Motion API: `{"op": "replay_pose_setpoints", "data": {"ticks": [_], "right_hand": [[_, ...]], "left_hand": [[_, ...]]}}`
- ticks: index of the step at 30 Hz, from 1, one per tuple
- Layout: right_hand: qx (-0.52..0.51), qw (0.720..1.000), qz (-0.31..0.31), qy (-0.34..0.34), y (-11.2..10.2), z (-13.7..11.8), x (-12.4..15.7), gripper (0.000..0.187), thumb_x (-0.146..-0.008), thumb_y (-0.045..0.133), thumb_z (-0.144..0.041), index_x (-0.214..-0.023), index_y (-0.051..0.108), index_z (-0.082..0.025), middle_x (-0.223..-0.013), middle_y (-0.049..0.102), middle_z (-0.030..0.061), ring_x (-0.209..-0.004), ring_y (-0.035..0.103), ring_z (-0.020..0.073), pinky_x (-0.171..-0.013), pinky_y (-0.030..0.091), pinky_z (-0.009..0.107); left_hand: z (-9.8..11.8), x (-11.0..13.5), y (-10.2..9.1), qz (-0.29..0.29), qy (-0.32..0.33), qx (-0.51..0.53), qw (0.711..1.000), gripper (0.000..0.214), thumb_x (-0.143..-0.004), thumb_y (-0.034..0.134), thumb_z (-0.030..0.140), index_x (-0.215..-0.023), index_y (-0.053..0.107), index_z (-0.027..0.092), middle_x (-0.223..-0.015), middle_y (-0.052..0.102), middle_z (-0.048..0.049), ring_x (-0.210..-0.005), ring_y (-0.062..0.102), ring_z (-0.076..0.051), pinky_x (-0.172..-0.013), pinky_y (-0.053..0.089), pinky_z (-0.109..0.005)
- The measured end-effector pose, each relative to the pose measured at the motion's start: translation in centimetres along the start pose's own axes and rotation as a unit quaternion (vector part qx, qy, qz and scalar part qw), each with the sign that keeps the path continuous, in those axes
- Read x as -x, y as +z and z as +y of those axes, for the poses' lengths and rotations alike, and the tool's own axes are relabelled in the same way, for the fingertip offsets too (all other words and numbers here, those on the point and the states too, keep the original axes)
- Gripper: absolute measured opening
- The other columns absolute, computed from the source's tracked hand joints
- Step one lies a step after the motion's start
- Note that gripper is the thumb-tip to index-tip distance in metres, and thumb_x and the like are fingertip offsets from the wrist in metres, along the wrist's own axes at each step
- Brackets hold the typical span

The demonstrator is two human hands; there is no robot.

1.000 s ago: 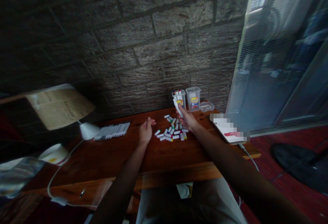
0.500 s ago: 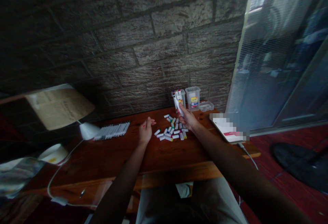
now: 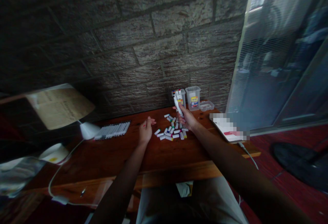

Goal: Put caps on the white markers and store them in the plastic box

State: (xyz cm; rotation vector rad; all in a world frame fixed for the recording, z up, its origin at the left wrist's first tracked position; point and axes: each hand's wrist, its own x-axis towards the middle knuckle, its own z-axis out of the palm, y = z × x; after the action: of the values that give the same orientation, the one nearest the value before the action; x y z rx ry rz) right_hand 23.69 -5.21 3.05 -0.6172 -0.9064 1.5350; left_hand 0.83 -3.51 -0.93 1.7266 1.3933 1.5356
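Note:
My right hand (image 3: 186, 118) grips a white marker (image 3: 178, 104), held up just in front of a clear plastic box (image 3: 179, 95) that has markers standing in it. Below that hand lies a scatter of several small white marker caps (image 3: 170, 131) with coloured ends on the wooden desk (image 3: 164, 155). My left hand (image 3: 146, 130) hovers left of the pile, fingers curled, a small red cap pinched at its fingertips. A row of white markers (image 3: 112, 130) lies further left.
A second clear box (image 3: 193, 98) and a shallow clear lid (image 3: 206, 106) stand by the brick wall. A white pad (image 3: 228, 128) with a cable lies at the desk's right edge. A lamp (image 3: 60, 107), a white cord and a bowl (image 3: 52, 154) occupy the left.
My right hand has raised the marker slightly toward the clear box. The left hand has stayed almost still.

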Motion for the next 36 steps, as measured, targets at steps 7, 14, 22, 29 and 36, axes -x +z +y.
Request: {"op": "replay_pose_setpoints", "data": {"ticks": [7,14,22,29,36], "right_hand": [[0.002,1.000,0.012,-0.005,0.24,-0.06,0.15,0.054,-0.069,0.067,-0.069,-0.085,0.057,-0.018,-0.045,0.038,-0.0105,-0.033,0.019,0.0018,-0.033,0.008,0.018],[0.031,0.999,0.031,-0.005,0.36,-0.15,0.31,0.054,-0.067,0.067,-0.070,-0.073,0.052,-0.019,-0.045,0.038,-0.0099,-0.033,0.020,0.0015,-0.032,0.009,0.018],[0.060,0.997,0.048,0.008,0.56,-0.21,0.42,0.054,-0.063,0.072,-0.068,-0.069,0.055,-0.017,-0.048,0.045,-0.0078,-0.032,0.025,0.0000,-0.030,0.008,0.017],[0.054,0.998,0.039,0.009,0.61,-0.34,0.53,0.052,-0.065,0.072,-0.065,-0.069,0.055,-0.017,-0.048,0.045,-0.0078,-0.031,0.025,0.0000,-0.029,0.008,0.017],[0.042,0.999,0.034,0.004,0.17,0.02,0.13,0.050,-0.066,0.072,-0.064,-0.072,0.055,-0.018,-0.047,0.042,-0.0087,-0.032,0.023,0.0009,-0.031,0.008,0.018]], "left_hand": [[0.19,0.11,0.07,0.003,-0.005,0.000,1.000,0.056,-0.090,0.036,0.060,-0.084,0.069,0.015,-0.081,0.074,-0.0120,-0.079,0.069,-0.022,-0.076,0.053,-0.034],[0.37,0.22,0.10,0.007,-0.004,0.005,1.000,0.057,-0.089,0.037,0.062,-0.083,0.069,0.015,-0.080,0.074,-0.0120,-0.078,0.070,-0.022,-0.074,0.053,-0.034],[0.29,0.14,0.13,0.005,-0.007,0.002,1.000,0.058,-0.089,0.036,0.063,-0.083,0.068,0.014,-0.081,0.074,-0.0125,-0.079,0.069,-0.022,-0.075,0.052,-0.034],[0.23,0.11,0.14,0.008,-0.003,0.001,1.000,0.057,-0.089,0.036,0.062,-0.083,0.068,0.015,-0.081,0.074,-0.0121,-0.078,0.069,-0.022,-0.072,0.053,-0.034],[0.28,0.12,0.13,0.007,-0.004,0.003,1.000,0.056,-0.089,0.036,0.061,-0.082,0.068,0.016,-0.081,0.074,-0.0114,-0.078,0.069,-0.021,-0.072,0.052,-0.033]]}}
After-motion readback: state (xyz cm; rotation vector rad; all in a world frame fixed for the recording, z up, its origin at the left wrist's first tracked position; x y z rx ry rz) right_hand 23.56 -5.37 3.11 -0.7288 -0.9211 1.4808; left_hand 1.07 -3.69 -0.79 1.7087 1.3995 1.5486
